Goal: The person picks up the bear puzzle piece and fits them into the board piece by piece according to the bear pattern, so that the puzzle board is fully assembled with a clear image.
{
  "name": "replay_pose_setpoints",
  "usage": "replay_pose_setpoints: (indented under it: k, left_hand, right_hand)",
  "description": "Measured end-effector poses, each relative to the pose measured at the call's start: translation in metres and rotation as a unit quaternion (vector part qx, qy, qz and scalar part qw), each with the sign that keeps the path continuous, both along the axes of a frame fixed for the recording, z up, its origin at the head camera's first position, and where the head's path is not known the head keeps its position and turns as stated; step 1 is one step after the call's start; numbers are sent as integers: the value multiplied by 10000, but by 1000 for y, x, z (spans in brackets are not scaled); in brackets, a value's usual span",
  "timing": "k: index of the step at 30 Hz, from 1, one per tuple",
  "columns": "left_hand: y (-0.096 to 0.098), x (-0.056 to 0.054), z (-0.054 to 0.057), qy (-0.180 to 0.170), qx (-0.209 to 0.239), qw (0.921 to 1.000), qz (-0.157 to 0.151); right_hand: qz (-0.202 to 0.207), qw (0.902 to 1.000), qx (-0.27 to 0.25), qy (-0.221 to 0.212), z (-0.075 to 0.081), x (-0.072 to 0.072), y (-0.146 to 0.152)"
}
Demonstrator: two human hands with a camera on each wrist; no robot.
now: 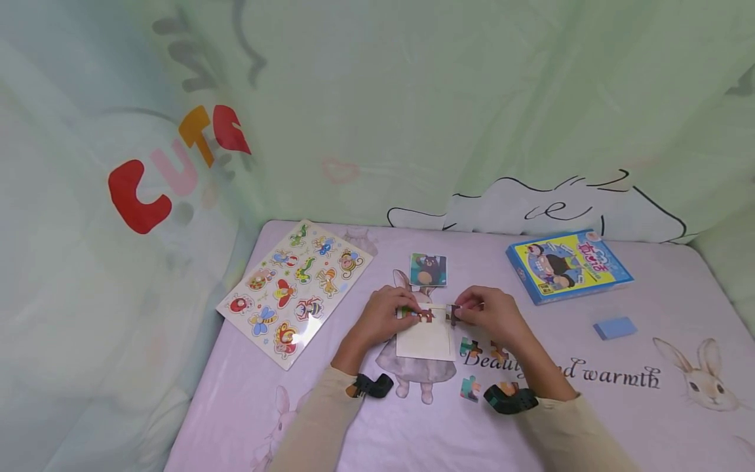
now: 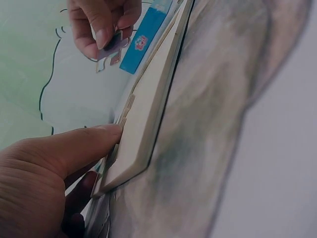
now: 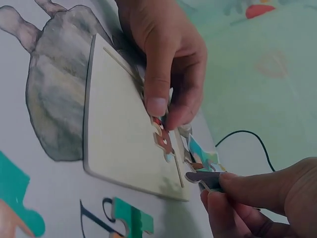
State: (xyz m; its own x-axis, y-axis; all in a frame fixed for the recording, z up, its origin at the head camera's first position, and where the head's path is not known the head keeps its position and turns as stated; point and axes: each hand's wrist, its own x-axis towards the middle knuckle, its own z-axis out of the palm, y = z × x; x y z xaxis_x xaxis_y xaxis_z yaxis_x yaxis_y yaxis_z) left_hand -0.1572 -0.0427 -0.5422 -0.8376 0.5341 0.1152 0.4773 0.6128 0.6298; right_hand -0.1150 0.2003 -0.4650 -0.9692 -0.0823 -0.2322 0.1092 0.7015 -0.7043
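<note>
Head view: one pale puzzle board (image 1: 421, 342), lying flat on the cloth-covered desk (image 1: 678, 439), between the two hands. One laid piece (image 1: 425, 316), brown, near the board's far edge, beside the fingers of the left hand (image 1: 383, 314). One held piece (image 1: 452, 313), dark-backed, pinched in the fingers of the right hand (image 1: 489, 313) at the board's far right corner. Four loose pieces (image 1: 470, 388), right of the board, partly covered by the right arm. One picture card (image 1: 428, 271), bear design, beyond the board. One insect board (image 1: 302, 272), many-figured, lying aslant at left. One box (image 1: 569, 265), blue and yellow, at right; one blue block (image 1: 615, 328), nearer than the box. One curtain (image 1: 377, 118), pale green, lettered, behind.

Left wrist view: puzzle board, seen nearly edge-on; left thumb touching its edge, other fingers curled beside the corner. Whether these fingers clamp the board or only rest there, cannot tell. Held piece clamped between right thumb and fingers, clear of the board; box beyond.

Right wrist view: left thumb and forefinger close together at the laid piece, which shows red and brown. Held piece just off the board's edge, between right thumb and fingers. Loose pieces, green and orange, in the foreground.
</note>
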Motion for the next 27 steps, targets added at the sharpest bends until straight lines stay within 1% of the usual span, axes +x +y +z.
replay_pose_setpoints:
  k: [4, 8, 18, 27]
  left_hand:
    - [-1, 0, 1, 106, 91, 9999, -56]
    - [-1, 0, 3, 148, 110, 9998, -96]
    - [-1, 0, 4, -22, 70, 10000, -47]
    - [-1, 0, 1, -62, 84, 9999, -34]
  right_hand:
    - [-83, 9997, -95, -187, -5, -4, -7]
    - [-127, 9996, -62, -260, -10, -7, -13]
    - [-400, 9983, -16, -412, -15, -10, -23]
    - [-496, 9976, -69, -470, -18, -11, -24]
